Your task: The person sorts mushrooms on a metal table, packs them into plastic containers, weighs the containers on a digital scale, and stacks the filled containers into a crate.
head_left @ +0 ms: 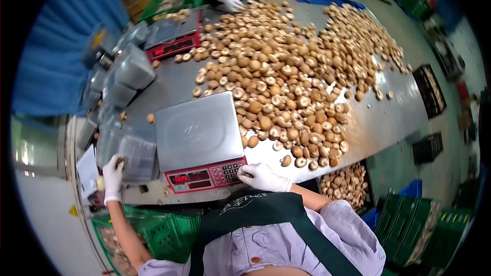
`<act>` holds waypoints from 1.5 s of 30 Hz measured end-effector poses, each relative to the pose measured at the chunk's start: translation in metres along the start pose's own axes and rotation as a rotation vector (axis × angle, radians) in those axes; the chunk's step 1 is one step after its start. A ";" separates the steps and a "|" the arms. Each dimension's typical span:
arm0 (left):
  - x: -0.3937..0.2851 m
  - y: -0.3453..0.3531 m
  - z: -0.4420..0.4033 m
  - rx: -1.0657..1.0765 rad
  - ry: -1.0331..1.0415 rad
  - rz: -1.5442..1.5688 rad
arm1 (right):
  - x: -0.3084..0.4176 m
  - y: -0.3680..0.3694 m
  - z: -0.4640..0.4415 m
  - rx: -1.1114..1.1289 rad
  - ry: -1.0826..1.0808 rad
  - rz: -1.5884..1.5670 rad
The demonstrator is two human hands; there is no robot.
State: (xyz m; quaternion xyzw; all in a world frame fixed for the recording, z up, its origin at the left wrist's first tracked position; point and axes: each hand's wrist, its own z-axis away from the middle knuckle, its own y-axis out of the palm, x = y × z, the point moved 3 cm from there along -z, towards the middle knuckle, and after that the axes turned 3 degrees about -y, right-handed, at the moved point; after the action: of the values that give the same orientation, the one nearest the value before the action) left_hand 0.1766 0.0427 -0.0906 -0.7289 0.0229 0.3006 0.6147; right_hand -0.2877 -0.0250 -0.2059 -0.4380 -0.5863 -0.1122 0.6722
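My left hand (113, 179), in a white glove, is at the left edge of a stack of clear plastic trays (139, 154). Its fingers are bent, with a small gap between thumb and fingertips; I cannot tell whether they touch the trays. My right hand (263, 178), also gloved, is at the front right corner of a scale (199, 130), beside its keypad. Its fingers are loosely curled and apart, with nothing visible in them. The scale's steel pan is bare and its red display is lit. Brown mushrooms (279, 89) lie heaped behind and right of it.
Across the steel table (396, 115), a person's gloved hand (230, 1) touches the mushrooms near a second scale (171, 33). More clear containers (134, 66) stand at left. A green crate (169, 232) and a crate of mushrooms (345, 186) are below the front edge.
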 end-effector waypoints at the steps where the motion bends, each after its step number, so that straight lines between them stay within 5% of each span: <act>1: 0.008 -0.001 -0.003 0.024 -0.015 0.000 | -0.002 -0.003 0.005 -0.010 0.014 -0.034; 24: -0.037 -0.006 -0.007 0.219 -0.031 -0.343 | -0.029 -0.032 0.009 -0.089 0.091 -0.020; 36: 0.006 0.004 -0.014 0.142 -0.068 -0.475 | -0.045 -0.042 0.028 -0.158 0.079 0.034; 42: 0.060 -0.017 -0.034 0.059 -0.346 -0.077 | -0.048 -0.049 0.049 -0.207 0.095 0.007; 45: 0.035 -0.045 -0.046 -0.033 -0.393 -0.272 | -0.045 -0.059 0.059 -0.250 0.102 0.022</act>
State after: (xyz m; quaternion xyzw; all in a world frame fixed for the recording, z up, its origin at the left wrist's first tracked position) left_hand 0.2425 0.0240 -0.0640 -0.6626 -0.2004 0.3517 0.6301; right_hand -0.3807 -0.0333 -0.2235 -0.5185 -0.5279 -0.1992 0.6425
